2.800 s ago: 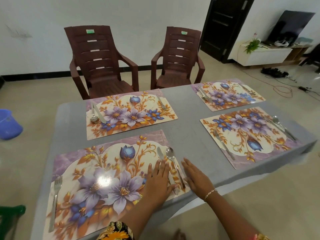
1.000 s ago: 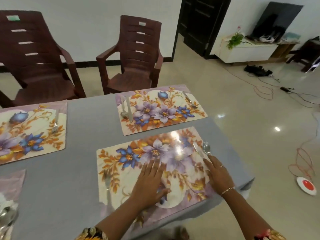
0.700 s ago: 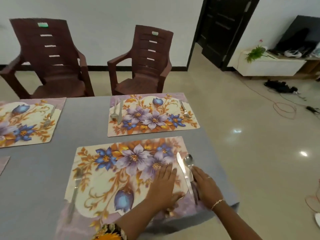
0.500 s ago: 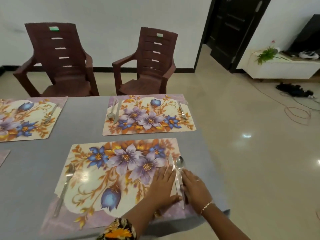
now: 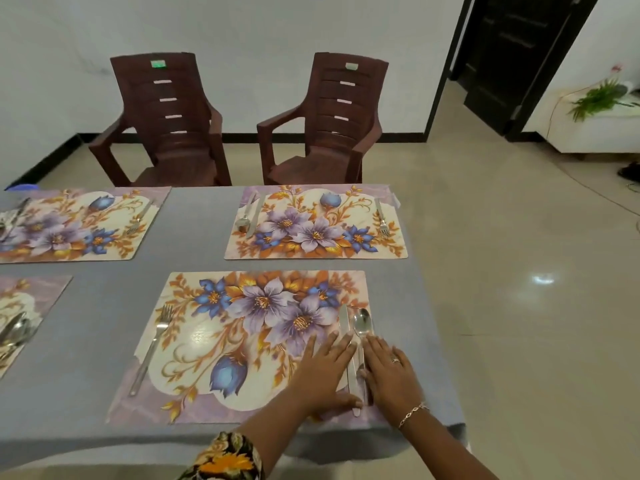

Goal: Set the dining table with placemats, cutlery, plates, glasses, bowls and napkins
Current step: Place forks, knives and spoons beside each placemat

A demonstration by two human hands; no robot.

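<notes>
A floral placemat [image 5: 221, 344] lies in front of me on the grey table [image 5: 194, 233]. On its right side a knife [image 5: 344, 323] and a spoon [image 5: 362, 322] lie side by side; a fork [image 5: 154, 344] lies on its left side. My left hand [image 5: 323, 372] rests flat on the mat, fingers straight, against the knife's left side. My right hand [image 5: 389, 372] lies flat against the spoon's right side. A second placemat [image 5: 315, 226] across the table carries a spoon, knife and fork. Two more mats [image 5: 76, 225] [image 5: 20, 306] show at the left, both with cutlery.
Two brown plastic chairs [image 5: 169, 123] [image 5: 332, 123] stand beyond the table's far edge. The table's right edge runs just past my right hand, with shiny tiled floor beyond. A dark door [image 5: 519, 53] and a white cabinet with a plant [image 5: 602, 95] are at the far right.
My view swung from the near-left setting to the right one. Both hands moved onto this mat and closed in on the knife and spoon, which now lie straight and close together.
</notes>
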